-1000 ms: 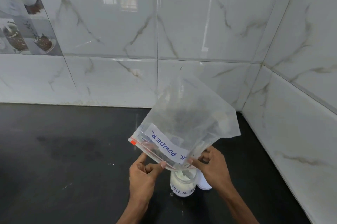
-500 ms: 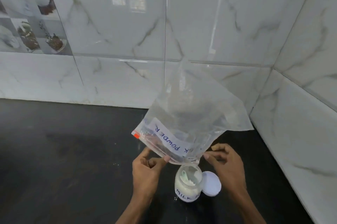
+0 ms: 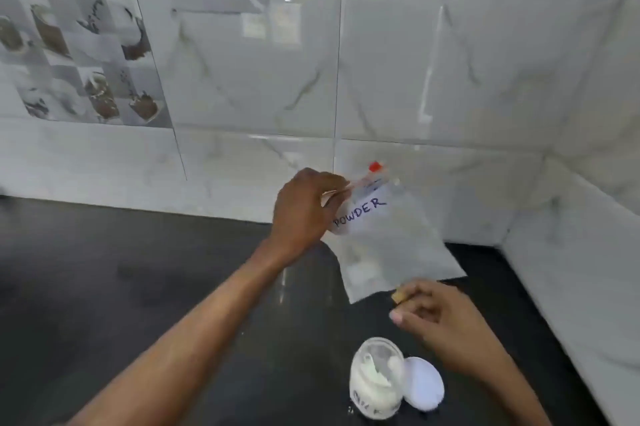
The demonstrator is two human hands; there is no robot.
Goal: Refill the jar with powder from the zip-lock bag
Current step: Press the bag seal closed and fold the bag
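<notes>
Zip-lock bag (image 3: 388,238): held mouth-up, presumably so leftover powder stays in; raised near the counter's (image 3: 104,287) back right corner.
Left hand (image 3: 304,214): arm outstretched, pinching the zip edge.
Right hand (image 3: 440,318): curled, touching the bag's bottom.
Jar (image 3: 375,377): open, powder-filled, near the counter's front edge, lid (image 3: 424,387) beside it.
</notes>
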